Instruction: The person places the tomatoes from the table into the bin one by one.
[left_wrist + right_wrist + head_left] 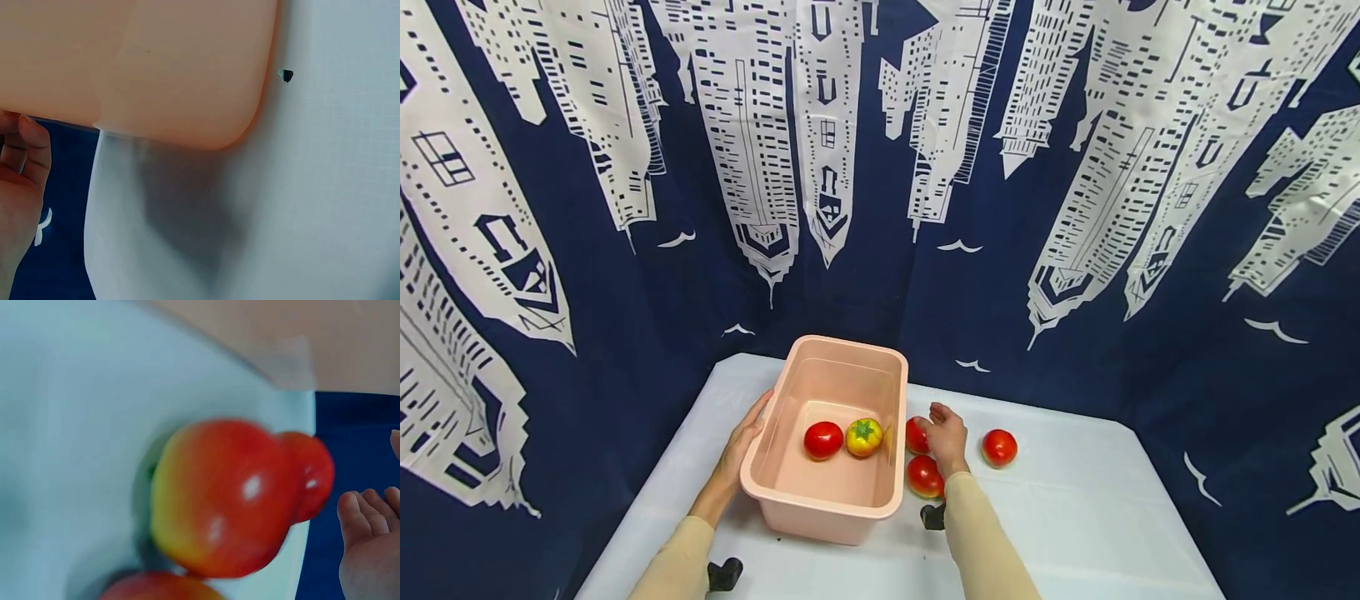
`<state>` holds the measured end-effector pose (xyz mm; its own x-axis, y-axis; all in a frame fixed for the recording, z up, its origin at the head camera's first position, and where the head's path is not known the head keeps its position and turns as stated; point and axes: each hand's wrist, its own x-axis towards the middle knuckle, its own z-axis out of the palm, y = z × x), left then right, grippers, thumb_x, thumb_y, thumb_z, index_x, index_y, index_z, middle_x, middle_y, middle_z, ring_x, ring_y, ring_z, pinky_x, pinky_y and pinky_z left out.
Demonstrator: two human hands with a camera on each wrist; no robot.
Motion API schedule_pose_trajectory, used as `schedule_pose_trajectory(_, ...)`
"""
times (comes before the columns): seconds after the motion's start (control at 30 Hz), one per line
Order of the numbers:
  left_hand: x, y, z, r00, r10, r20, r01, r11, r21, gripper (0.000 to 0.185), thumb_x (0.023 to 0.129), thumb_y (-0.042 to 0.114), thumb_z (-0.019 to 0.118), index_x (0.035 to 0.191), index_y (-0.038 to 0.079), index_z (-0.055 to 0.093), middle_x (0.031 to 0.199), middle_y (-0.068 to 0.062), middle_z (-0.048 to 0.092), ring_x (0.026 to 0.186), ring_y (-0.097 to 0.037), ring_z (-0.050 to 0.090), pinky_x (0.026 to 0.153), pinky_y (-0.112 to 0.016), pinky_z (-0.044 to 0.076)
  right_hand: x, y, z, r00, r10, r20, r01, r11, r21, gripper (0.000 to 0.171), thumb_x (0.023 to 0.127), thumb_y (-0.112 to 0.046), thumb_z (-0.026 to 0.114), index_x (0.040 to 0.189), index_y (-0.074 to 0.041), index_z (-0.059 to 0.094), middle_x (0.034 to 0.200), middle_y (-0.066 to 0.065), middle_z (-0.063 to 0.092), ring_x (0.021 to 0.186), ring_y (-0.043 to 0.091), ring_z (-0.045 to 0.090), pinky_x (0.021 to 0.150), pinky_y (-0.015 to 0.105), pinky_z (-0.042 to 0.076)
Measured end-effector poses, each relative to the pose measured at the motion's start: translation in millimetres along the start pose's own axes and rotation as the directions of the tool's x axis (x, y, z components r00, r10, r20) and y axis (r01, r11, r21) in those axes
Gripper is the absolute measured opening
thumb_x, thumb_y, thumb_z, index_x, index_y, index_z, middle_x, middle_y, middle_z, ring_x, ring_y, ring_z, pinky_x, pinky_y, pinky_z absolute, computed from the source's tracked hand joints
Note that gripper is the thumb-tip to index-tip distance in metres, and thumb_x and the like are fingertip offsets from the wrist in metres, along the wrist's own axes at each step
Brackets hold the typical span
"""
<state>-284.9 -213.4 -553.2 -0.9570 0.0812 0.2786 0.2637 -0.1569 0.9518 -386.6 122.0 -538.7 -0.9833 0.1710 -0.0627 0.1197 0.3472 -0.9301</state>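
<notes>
Two sleeved forearms reach in from the near edge of the white worktop (1075,508), one on each side of a pink plastic tub (790,492). Its near wall sits closest, and the left hand (741,442) lies against the tub's left wall with fingers straight and thumb up at the rim, apparently steadying it so it does not slide. Inside the tub rest a red tomato (823,439) and a yellow-red tomato (864,437), touching or almost so on the floor of the tub. Just right of the tub, the right hand (947,437) hovers with fingers loosely spread and nothing clamped, over loose tomatoes on the worktop: one nearer tomato (924,476) by the wrist, one tomato by the tub wall (915,437) at the fingertips, and a lone tomato (999,447) off to the right. Farther back hangs a navy curtain (880,167) printed with white skyscrapers.
</notes>
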Motion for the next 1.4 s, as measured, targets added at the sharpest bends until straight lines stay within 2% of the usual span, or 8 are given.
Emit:
schedule_pose_trajectory(0.17, -2.7, -2.7, 1.4, 1.000, -0.009, 0.019, 0.009, 1.000, -0.003, 0.055, 0.102, 0.015, 0.023, 0.156, 0.011, 0.018, 0.164, -0.014, 0.010, 0.134, 0.010, 0.030, 0.103, -0.006, 0.026, 2, 20, -2, 1.000, -0.001, -0.004, 0.000, 0.971, -0.238, 0.056, 0.086, -0.012, 0.069, 0.138, 0.001, 0.051, 0.140, 0.023, 0.053, 0.129, 0.038, 0.051, 0.103, 0.046, 0.044)
schedule_pose_trajectory(0.33, -2.2, -4.5, 2.4, 1.000, -0.008, 0.017, 0.008, 1.000, 0.002, 0.054, 0.102, 0.015, 0.024, 0.156, 0.011, 0.019, 0.164, -0.014, 0.011, 0.134, 0.009, 0.031, 0.103, -0.006, 0.027, 2, 26, -3, 0.999, 0.041, 0.004, -0.038, 0.950, -0.311, 0.059, 0.085, -0.013, 0.070, 0.139, 0.001, 0.050, 0.137, 0.027, 0.054, 0.125, 0.042, 0.051, 0.103, 0.052, 0.044)
schedule_pose_trajectory(0.43, 0.3, -4.0, 2.4, 1.000, 0.003, 0.026, -0.003, 1.000, 0.009, 0.054, 0.103, 0.016, 0.024, 0.156, 0.010, 0.019, 0.164, -0.016, 0.012, 0.135, 0.007, 0.030, 0.103, -0.007, 0.028, 3, 28, -2, 0.999, 0.021, -0.024, -0.029, 0.933, -0.360, 0.058, 0.083, -0.012, 0.070, 0.136, 0.003, 0.052, 0.132, 0.028, 0.057, 0.120, 0.042, 0.054, 0.103, 0.053, 0.044)
schedule_pose_trajectory(0.63, 1.5, -1.8, 2.4, 0.999, -0.004, 0.036, 0.003, 1.000, 0.013, 0.054, 0.103, 0.016, 0.023, 0.156, 0.010, 0.018, 0.164, -0.017, 0.010, 0.136, 0.005, 0.028, 0.102, -0.007, 0.027, 8, 33, 1, 0.998, -0.034, -0.046, 0.008, 0.875, -0.484, 0.058, 0.080, -0.012, 0.071, 0.133, 0.005, 0.054, 0.127, 0.028, 0.061, 0.117, 0.043, 0.057, 0.101, 0.052, 0.045)
schedule_pose_trajectory(0.7, 1.0, -0.9, 3.0, 0.999, -0.004, 0.034, 0.003, 1.000, 0.014, 0.054, 0.103, 0.017, 0.024, 0.156, 0.010, 0.018, 0.163, -0.018, 0.010, 0.135, 0.006, 0.029, 0.102, -0.007, 0.028, 9, 35, 2, 0.999, -0.017, -0.039, -0.005, 0.870, -0.493, 0.060, 0.080, -0.013, 0.073, 0.133, 0.005, 0.054, 0.128, 0.029, 0.060, 0.117, 0.043, 0.056, 0.101, 0.053, 0.045)
schedule_pose_trajectory(0.93, 0.4, 0.3, 4.3, 1.000, 0.008, 0.020, -0.008, 1.000, 0.021, 0.054, 0.103, 0.018, 0.023, 0.156, 0.010, 0.019, 0.163, -0.017, 0.011, 0.133, 0.010, 0.031, 0.103, -0.007, 0.027, 9, 37, 5, 0.994, 0.106, 0.005, -0.093, 0.894, -0.438, 0.069, 0.082, -0.022, 0.076, 0.139, 0.005, 0.047, 0.132, 0.028, 0.056, 0.119, 0.042, 0.054, 0.103, 0.055, 0.043)
schedule_pose_trajectory(1.03, -0.2, 0.6, 3.3, 1.000, -0.002, 0.019, 0.002, 1.000, 0.010, 0.055, 0.102, 0.016, 0.023, 0.156, 0.011, 0.019, 0.164, -0.016, 0.011, 0.133, 0.010, 0.031, 0.103, -0.007, 0.028, 9, 39, 6, 0.992, 0.126, 0.009, -0.110, 0.899, -0.424, 0.071, 0.082, -0.024, 0.076, 0.140, 0.005, 0.046, 0.133, 0.029, 0.056, 0.119, 0.041, 0.054, 0.103, 0.055, 0.043)
schedule_pose_trajectory(1.4, -0.6, 0.1, -1.1, 1.000, -0.009, 0.017, 0.009, 1.000, 0.013, 0.055, 0.102, 0.015, 0.023, 0.157, 0.013, 0.018, 0.164, -0.013, 0.013, 0.134, 0.009, 0.032, 0.103, -0.007, 0.028, 12, 41, 9, 0.993, 0.117, 0.028, -0.096, 0.910, -0.402, 0.073, 0.081, -0.024, 0.078, 0.140, 0.005, 0.046, 0.132, 0.029, 0.056, 0.118, 0.042, 0.054, 0.101, 0.055, 0.044)
